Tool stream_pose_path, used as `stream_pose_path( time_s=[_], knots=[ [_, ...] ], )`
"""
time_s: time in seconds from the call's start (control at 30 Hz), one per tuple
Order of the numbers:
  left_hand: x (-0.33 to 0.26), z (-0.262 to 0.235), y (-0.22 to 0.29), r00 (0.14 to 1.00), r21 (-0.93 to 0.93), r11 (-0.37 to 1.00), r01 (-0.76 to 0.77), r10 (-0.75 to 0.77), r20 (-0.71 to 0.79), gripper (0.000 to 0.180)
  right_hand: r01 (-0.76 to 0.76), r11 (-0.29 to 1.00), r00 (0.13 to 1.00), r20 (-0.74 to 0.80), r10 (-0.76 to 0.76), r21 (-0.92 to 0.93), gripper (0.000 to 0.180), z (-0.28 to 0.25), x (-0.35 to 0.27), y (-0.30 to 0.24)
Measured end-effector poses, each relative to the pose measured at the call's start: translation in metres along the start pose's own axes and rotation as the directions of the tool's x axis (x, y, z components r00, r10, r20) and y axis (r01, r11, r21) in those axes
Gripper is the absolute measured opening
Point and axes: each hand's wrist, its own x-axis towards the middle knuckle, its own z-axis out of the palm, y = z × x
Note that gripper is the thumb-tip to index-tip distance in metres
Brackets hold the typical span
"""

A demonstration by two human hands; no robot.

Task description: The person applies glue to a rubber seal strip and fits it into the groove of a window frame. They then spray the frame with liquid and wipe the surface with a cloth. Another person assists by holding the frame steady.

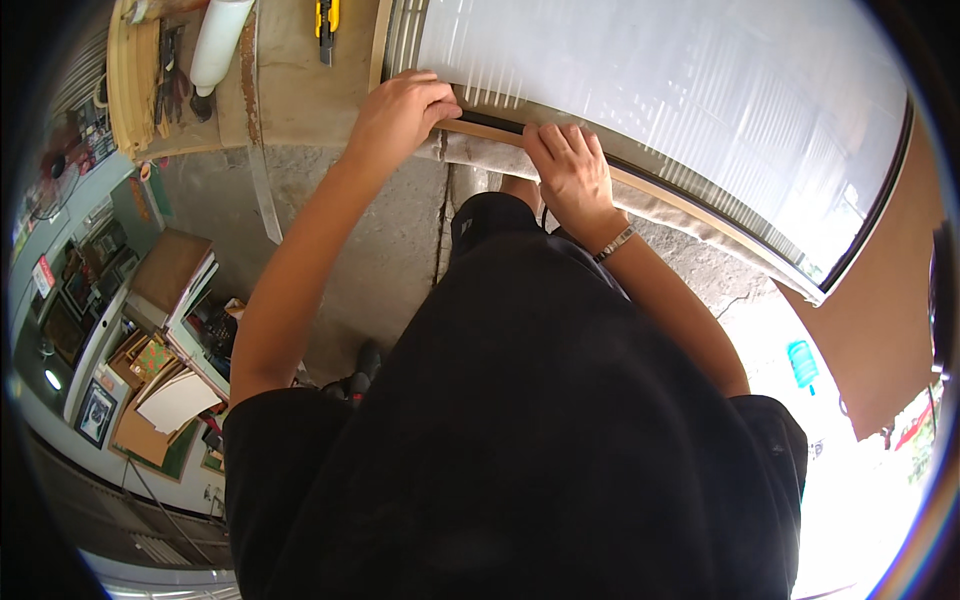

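A large framed panel [660, 85] with a shiny, pale, streaked surface lies in front of me. Along its near edge runs a thin black strip [492, 125] beside a light wood-coloured border [690, 209]. My left hand [400, 112] is at the near-left part of that edge, thumb and fingers pinched together on the black strip. Farther right, my right hand [574, 180] rests on the same edge, fingers bent over the strip and pressing down on it. Its thumb is mostly hidden. Both forearms reach up from below.
Left of the panel on the work surface lie a yellow utility knife [327, 28], a white cylinder with a dark tip [218, 48] and dark-handled tools [171, 80]. Pale cloth [490, 153] hangs along the front edge. Brown board [865, 320] stands right; cluttered shelves [165, 350] stand left.
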Motion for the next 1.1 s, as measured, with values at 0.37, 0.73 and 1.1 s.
stream_pose_path(
  time_s=[0.37, 0.73, 1.1],
  knots=[
    [-0.017, -0.014, -0.034, 0.993, 0.139, 0.99, -0.029, 0.045, -0.111, 0.012, -0.031, 0.999, 0.999, -0.037, 0.032, 0.039, 0.041, 0.002, 0.008, -0.014],
    [-0.019, -0.014, -0.038, 0.992, 0.078, 0.995, -0.069, 0.077, -0.105, 0.009, 0.027, 1.0, 0.999, -0.027, -0.027, 0.015, 0.026, 0.013, 0.033, -0.029],
    [-0.046, -0.005, -0.058, 0.951, 0.28, 0.927, -0.251, 0.291, -0.11, 0.039, 0.006, 0.999, 0.999, -0.033, -0.005, 0.042, 0.026, 0.016, 0.033, -0.03]
  ],
)
